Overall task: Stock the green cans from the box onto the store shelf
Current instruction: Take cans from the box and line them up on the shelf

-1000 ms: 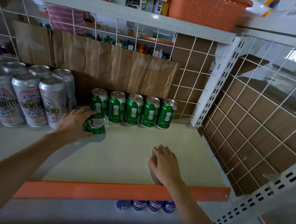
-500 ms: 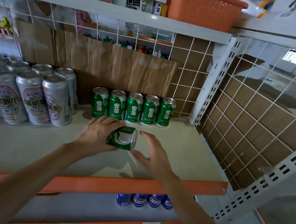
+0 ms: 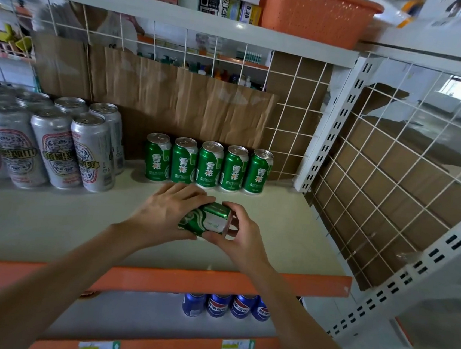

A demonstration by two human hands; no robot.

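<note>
Stocking in progress: five green cans point(image 3: 207, 165) standing on shelf point(image 3: 289, 226).
Left hand point(image 3: 162, 212) and right hand point(image 3: 241, 232) are gripping a sixth can point(image 3: 204, 221), tilted, not placed.

left hand point(image 3: 164, 214) + right hand point(image 3: 241, 232): grip tilted green can point(image 3: 204, 220) | apparently above shelf point(image 3: 47, 223) | five cans point(image 3: 208, 165) upright behind

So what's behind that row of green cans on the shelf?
A creased brown cardboard sheet stands behind the row of green cans, in front of a white wire grid. The cans cover its bottom edge.
</note>
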